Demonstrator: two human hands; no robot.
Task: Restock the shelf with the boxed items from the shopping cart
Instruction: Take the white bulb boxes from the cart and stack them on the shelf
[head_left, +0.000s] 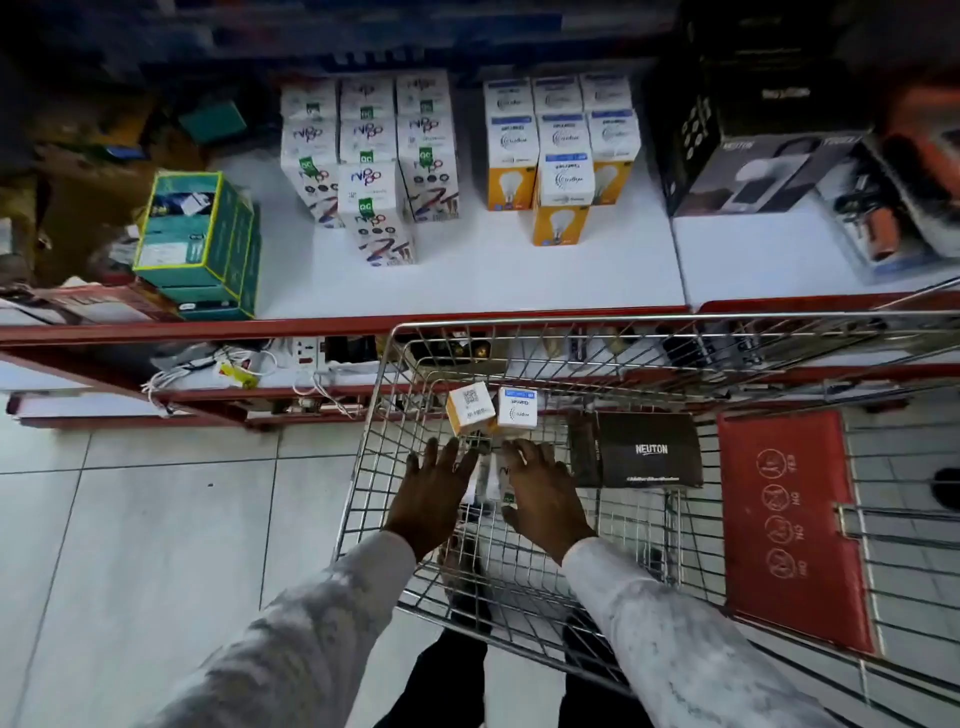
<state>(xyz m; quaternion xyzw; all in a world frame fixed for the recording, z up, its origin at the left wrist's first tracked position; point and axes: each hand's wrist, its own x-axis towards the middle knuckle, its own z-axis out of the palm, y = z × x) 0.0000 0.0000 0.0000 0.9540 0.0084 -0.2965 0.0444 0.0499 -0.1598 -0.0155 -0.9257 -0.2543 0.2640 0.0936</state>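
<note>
Both my hands reach into the wire shopping cart (384, 415). My right hand (545, 493) curls over a white printed box (501, 480) lying on the cart floor, thumb under its near end and fingers over its far end. With its fingers spread, my left hand (431, 493) rests against the left side of that box. Just beyond my fingertips stand a yellow-and-white bulb box (470, 410) and a white-and-blue bulb box (517, 408). A black NEUTON box (649, 449) lies to the right in the cart. On the white shelf (467, 280) stand matching white boxes (374, 150) and bulb boxes (561, 150).
Green boxes (197, 244) are stacked at the shelf's left end and large black boxes (753, 156) at its right. The front strip of the shelf is bare. A lower shelf holds white cables and sockets (234, 366). The cart's red seat flap (789, 525) is on my right.
</note>
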